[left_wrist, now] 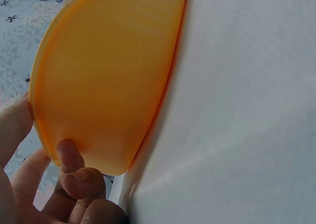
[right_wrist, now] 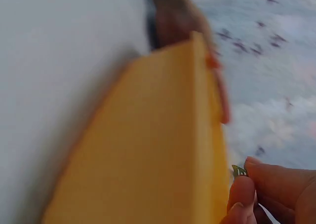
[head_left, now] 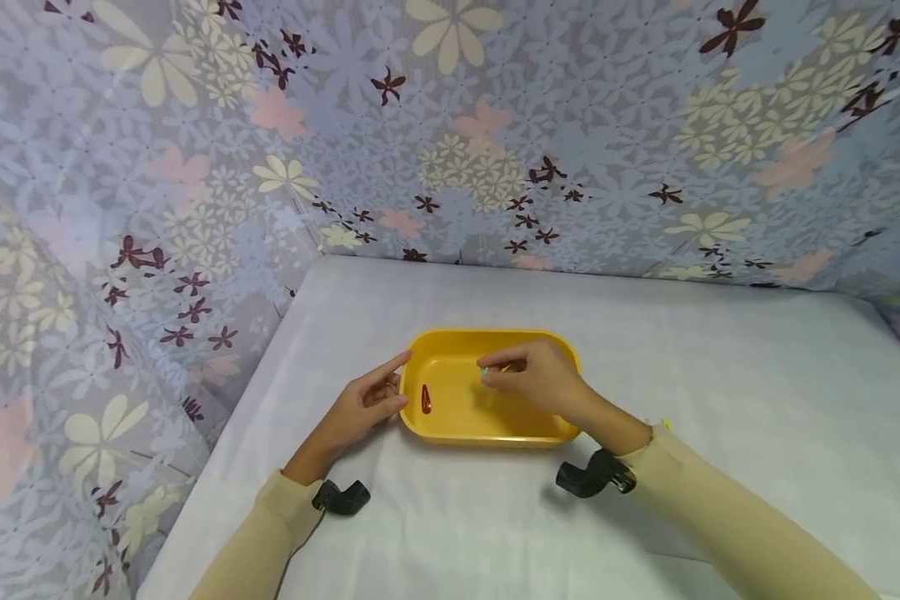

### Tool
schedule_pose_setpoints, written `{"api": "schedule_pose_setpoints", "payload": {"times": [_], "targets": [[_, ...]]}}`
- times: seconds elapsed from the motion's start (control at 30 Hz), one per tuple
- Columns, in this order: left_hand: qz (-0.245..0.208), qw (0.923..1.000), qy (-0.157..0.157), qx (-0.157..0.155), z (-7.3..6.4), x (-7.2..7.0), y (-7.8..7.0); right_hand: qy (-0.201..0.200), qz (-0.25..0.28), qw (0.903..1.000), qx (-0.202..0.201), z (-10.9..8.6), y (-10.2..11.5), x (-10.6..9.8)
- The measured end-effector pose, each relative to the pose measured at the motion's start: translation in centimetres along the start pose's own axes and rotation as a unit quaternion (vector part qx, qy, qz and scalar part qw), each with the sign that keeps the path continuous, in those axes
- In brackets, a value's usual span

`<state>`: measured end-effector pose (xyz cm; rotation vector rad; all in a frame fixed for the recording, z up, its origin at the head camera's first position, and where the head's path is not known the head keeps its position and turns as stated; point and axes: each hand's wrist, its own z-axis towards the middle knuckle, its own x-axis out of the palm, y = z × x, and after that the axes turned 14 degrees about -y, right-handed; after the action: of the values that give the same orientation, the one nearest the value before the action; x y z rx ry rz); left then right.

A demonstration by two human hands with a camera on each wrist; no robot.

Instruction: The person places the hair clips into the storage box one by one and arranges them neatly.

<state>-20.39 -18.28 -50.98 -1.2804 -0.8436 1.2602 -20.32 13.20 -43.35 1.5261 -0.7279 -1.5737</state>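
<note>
With the left hand (head_left: 362, 407) holding the yellow tray (head_left: 452, 396) by its left end, the right hand (head_left: 546, 379), pinching a small greenish item (right_wrist: 239, 171) over the tray's middle, does best staying light and well clear of the red clip (head_left: 426, 401) lying inside at left.

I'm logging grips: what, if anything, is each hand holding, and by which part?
The right hand pinches a small green item; which part it grips is hidden. The left hand holds the yellow tray by its left-end rim.
</note>
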Motion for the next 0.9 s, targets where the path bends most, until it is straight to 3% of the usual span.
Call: {"api": "schedule_pose_setpoints", "payload": {"times": [0.17,0.33,0.67,0.9], "targets": [[0.004,1.0,-0.002,-0.006,-0.2,0.2,0.2,0.038,-0.012,0.9991,-0.013,1.2,0.2,3.9],[0.008,1.0,-0.001,-0.004,-0.2,0.0,-0.2,0.053,-0.036,0.9972,-0.039,2.3,0.2,6.1],[0.0,1.0,0.006,0.0,-0.1,-0.1,0.0,0.07,-0.069,0.9945,-0.037,2.9,0.0,7.5],[0.008,0.9999,0.005,0.005,0.0,-0.1,-0.1,0.071,-0.1,0.9894,-0.079,2.8,-0.6,7.8]]}}
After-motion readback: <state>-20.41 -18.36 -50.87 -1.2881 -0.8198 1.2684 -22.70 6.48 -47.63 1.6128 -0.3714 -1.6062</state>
